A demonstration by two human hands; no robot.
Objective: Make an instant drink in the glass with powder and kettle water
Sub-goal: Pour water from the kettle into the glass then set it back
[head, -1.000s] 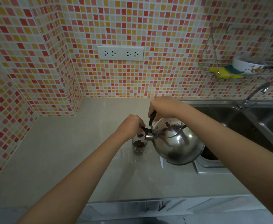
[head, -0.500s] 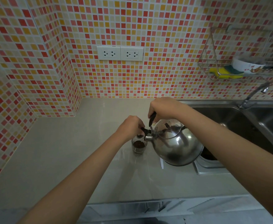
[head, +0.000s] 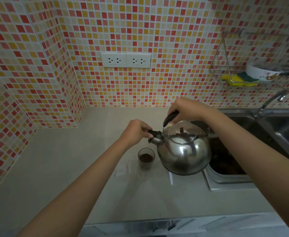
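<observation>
A small clear glass [head: 146, 159] with dark brown powder at its bottom stands on the beige counter [head: 72, 168]. A shiny steel kettle [head: 184, 151] hangs in the air just right of the glass, its spout pointing left above the glass rim. My right hand [head: 184, 109] grips the kettle's black handle from above. My left hand [head: 137, 131] pinches the black cap at the spout tip. No water stream shows.
A steel sink [head: 260, 142] lies to the right with a tap [head: 270, 103]. A wire rack [head: 242, 76] on the tiled wall holds a yellow sponge and a white bowl. Two white sockets [head: 125, 59] sit on the wall behind.
The kettle and both hands have risen and pulled slightly back from the glass, which now shows fully below the spout. My left hand still holds the spout cap.
</observation>
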